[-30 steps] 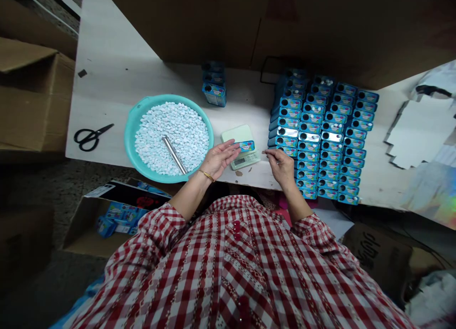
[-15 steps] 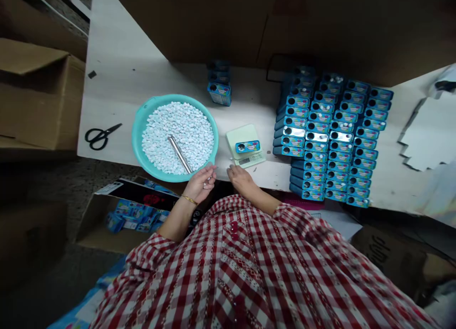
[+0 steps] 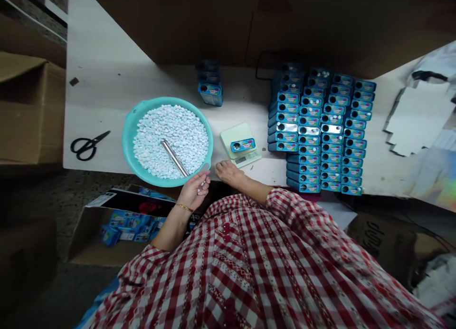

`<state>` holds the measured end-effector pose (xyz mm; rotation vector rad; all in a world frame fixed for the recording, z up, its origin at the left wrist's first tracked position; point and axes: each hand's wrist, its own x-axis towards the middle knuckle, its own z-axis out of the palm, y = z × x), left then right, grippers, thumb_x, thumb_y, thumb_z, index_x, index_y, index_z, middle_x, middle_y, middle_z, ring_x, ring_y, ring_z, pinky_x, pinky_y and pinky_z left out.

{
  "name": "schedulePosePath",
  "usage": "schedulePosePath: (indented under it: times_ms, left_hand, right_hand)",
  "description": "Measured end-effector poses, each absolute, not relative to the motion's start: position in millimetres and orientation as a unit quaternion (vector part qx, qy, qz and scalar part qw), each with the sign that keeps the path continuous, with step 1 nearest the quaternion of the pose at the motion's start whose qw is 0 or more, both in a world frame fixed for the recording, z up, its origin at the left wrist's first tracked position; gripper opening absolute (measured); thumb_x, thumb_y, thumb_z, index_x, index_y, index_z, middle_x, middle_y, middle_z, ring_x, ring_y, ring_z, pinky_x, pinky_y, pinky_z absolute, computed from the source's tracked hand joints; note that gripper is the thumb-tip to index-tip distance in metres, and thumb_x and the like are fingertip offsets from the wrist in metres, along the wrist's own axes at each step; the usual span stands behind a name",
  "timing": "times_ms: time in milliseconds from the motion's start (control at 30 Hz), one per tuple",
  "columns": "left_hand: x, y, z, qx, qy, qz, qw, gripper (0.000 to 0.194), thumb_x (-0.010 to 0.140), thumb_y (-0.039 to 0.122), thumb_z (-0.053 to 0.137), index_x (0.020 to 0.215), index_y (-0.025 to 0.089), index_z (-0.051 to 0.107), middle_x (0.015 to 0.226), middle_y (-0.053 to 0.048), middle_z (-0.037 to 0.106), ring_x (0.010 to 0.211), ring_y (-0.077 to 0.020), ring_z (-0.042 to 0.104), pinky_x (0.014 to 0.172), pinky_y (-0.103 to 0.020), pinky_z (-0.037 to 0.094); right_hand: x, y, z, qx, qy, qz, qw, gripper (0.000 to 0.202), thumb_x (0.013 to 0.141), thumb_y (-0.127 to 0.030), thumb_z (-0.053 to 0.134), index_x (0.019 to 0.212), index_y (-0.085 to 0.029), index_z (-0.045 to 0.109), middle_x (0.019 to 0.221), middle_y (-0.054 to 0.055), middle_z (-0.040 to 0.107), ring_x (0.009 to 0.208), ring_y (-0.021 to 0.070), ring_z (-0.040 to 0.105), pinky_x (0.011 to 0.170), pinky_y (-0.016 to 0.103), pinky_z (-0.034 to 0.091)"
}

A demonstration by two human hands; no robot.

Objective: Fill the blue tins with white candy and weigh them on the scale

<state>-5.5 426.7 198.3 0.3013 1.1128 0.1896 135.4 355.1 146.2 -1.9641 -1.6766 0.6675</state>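
My left hand (image 3: 194, 190) is closed at the near right rim of a turquoise basin (image 3: 126, 150), its fingers around small white bits that look like candies. White candies (image 3: 171, 124) fill much of the basin, and a metal tube-like scoop (image 3: 174, 157) lies on them. My right hand (image 3: 230, 173) is at the table edge, fingers curled together; whatever is in them is hidden. Just beyond it stands a pale green kitchen scale (image 3: 228, 138) with a blue tin (image 3: 242, 145) on top, a dark round opening showing at its left end.
Rows of blue tins (image 3: 309, 140) stand on the right, some with white candies on top. A few more tins (image 3: 210, 94) stand behind the basin. Black scissors (image 3: 89, 146) lie left. A large cardboard box (image 3: 213, 29) overhangs the back; an open box (image 3: 96, 255) holds blue packs below.
The view has shifted, so the table things sit further left. My right hand has moved slightly left, away from the scale. My left hand stays closed by the basin rim.
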Motion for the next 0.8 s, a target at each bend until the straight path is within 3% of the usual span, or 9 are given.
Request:
schedulePosePath:
  times_ms: [100,200,367,467,533,667,800]
  left_hand:
    - [-0.3,425.9,198.3,0.129,0.512,0.087,0.845,0.007,0.078,0.008,0.058,0.083,0.011,0.062,0.061,-0.002,0.059,0.046,-0.0031,0.049,0.036,-0.007,0.032]
    - [8.4,425.1,199.0,0.118,0.505,0.088,0.850,0.012,0.082,0.007,0.051,0.083,0.010,0.063,0.067,-0.006,0.065,0.056,-0.0074,0.060,0.048,-0.012,0.047]
    - [22.9,419.5,200.3,0.092,0.459,0.086,0.879,0.015,0.084,0.009,0.050,0.086,0.010,0.065,0.085,-0.011,0.069,0.077,-0.0143,0.067,0.071,-0.024,0.055]
    - [23.1,410.2,196.1,0.065,0.444,0.077,0.891,0.021,0.084,0.010,0.048,0.095,0.010,0.066,0.087,-0.010,0.069,0.076,-0.0132,0.066,0.074,-0.026,0.055]
    - [19.0,401.7,191.0,0.043,0.451,0.066,0.889,0.026,0.086,0.012,0.045,0.102,0.009,0.065,0.088,-0.010,0.068,0.075,-0.0123,0.065,0.075,-0.026,0.054]
    - [8.5,384.9,181.5,0.014,0.461,0.031,0.887,0.031,0.091,0.020,0.040,0.108,0.010,0.063,0.090,-0.011,0.069,0.080,-0.0150,0.066,0.078,-0.030,0.054]
    - [6.6,376.1,178.9,0.019,0.447,0.009,0.894,0.026,0.089,0.017,0.043,0.097,0.008,0.066,0.086,-0.012,0.069,0.077,-0.0157,0.066,0.078,-0.030,0.054]
  right_hand:
    - [153.0,339.9,177.2,-0.689,-0.660,0.206,0.219,0.015,0.087,-0.018,0.046,0.079,-0.020,0.058,0.087,0.006,0.063,0.081,0.0190,0.053,0.075,0.035,0.042]
    - [189.7,335.2,194.1,-0.713,-0.651,0.125,0.231,0.023,0.093,-0.022,0.038,0.095,-0.021,0.061,0.106,0.009,0.061,0.093,0.0203,0.053,0.081,0.038,0.040]
    - [203.6,332.3,197.3,-0.723,-0.629,0.112,0.263,0.024,0.092,-0.024,0.042,0.103,-0.020,0.063,0.108,0.010,0.063,0.096,0.0205,0.055,0.084,0.038,0.043]
    - [165.8,317.8,199.1,-0.675,-0.665,0.184,0.263,0.026,0.091,-0.026,0.046,0.110,-0.019,0.062,0.109,0.011,0.063,0.097,0.0223,0.056,0.085,0.039,0.046]
    - [141.1,307.8,199.2,-0.661,-0.684,0.223,0.215,0.030,0.089,-0.020,0.047,0.117,-0.019,0.060,0.111,0.012,0.063,0.095,0.0236,0.057,0.084,0.039,0.049]
    - [126.5,295.8,194.4,-0.631,-0.712,0.272,0.143,0.030,0.088,-0.014,0.047,0.112,-0.021,0.062,0.107,0.009,0.065,0.095,0.0221,0.059,0.082,0.033,0.052]
    - [138.8,288.9,192.7,-0.604,-0.706,0.315,0.192,0.024,0.087,-0.014,0.048,0.101,-0.023,0.065,0.105,0.008,0.065,0.099,0.0211,0.059,0.082,0.030,0.052]
